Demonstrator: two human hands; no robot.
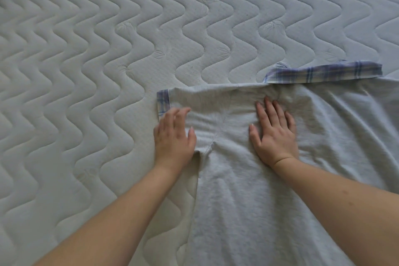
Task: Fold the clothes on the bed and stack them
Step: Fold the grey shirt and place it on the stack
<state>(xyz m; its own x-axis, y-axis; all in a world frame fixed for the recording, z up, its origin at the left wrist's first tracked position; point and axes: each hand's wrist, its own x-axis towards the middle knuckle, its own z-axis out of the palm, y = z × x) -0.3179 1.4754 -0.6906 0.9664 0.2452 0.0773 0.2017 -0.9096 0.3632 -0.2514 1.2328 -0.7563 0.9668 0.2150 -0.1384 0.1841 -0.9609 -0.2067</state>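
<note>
Item: one pale grey knit short-sleeved shirt with blue-and-cream plaid collar and cuff trim [248, 190], lying spread flat on the white quilted mattress with wavy stitching [86, 71] of the bed, toward the near right of the view; its far right side runs out of frame. Plaid collar [323, 74] at the far edge, lying flat; plaid-cuffed sleeve [190, 103] extended to the left. Left hand [173, 134]: laid on the sleeve near the cuff, fingers loosely bent over the cloth, no pinch evident; whether the fingertips have caught the edge cannot be told. Right hand [274, 134]: palm down, fingers straight and spread, pressing on the shoulder area just below the collar, holding nothing. Step in hand, by judgement: smoothing and anchoring the shoulder ahead of folding the sleeve inward. Handling notes: keep the right palm planted as the hinge line; take the sleeve at the cuff and carry it across over the body so the fold runs straight down from the shoulder; flatten the creases visible to the right of the collar before the next fold. No stack or other garment is in view.
</note>
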